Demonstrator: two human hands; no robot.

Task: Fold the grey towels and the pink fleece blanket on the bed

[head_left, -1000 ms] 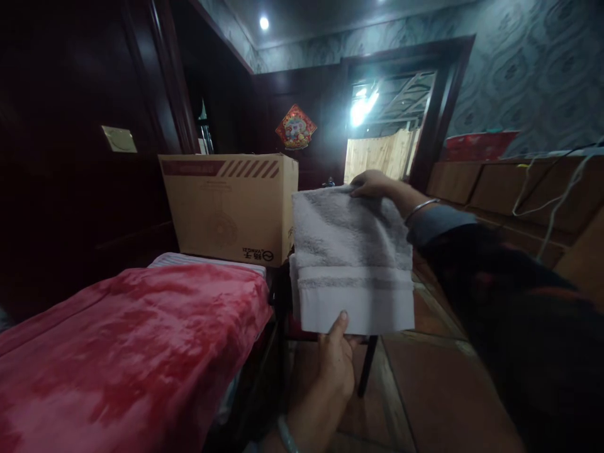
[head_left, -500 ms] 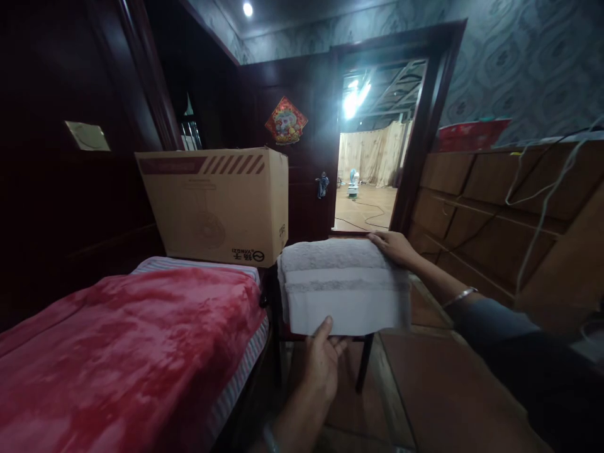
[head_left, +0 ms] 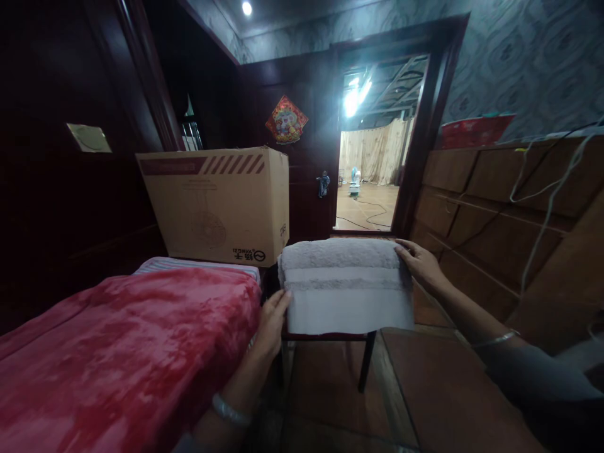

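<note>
A folded grey-and-white towel lies over a dark-legged stool, its smooth white band hanging down the front. At the towel's left edge is my left hand, its fingers closed on the border with the thumb on the near side. My right hand grips the upper right corner between thumb and fingers. Each wrist wears a silvery bangle.
A bed with a red blanket stands close on the left, a large cardboard box behind it. Wooden drawers with hanging cables line the right. A doorway with a fan beyond lies ahead.
My left hand has moved from below the towel's front up to its left edge. My right hand has slid rightward along the top to the right corner. The towel stays on the stool.
</note>
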